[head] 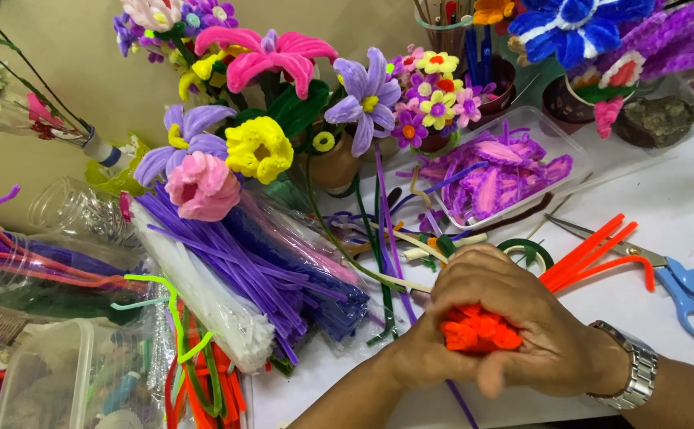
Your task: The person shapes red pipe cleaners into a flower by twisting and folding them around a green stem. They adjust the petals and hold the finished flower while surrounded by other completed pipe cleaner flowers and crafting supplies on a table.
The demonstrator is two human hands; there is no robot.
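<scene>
Both hands meet low in the middle of the view, clamped together around a tight orange pipe-cleaner bundle (480,332). The right hand (522,318), a metal wristwatch (631,373) at its wrist, curls over the top of the bundle; the left hand (414,353) cups it from below and from the left, so only the fuzzy orange coils show between the fingers. The bundle is held just above the white bench (681,199), not lying on it.

Just beyond the right hand's knuckles lie several loose orange pipe cleaners (593,254), fanned toward the upper right — one ends in a hook. Right of them lie blue-handled scissors (685,290), and a roll of green floral tape (528,253) sits near the knuckles. A clear plastic tray of purple petal shapes (494,171) stands farther back. To the left, packs of purple pipe cleaners (244,270) and white pipe cleaners (204,302) lie slantwise, and finished pipe-cleaner flowers (267,56) — pink, yellow, lilac — stand in pots along the back.
</scene>
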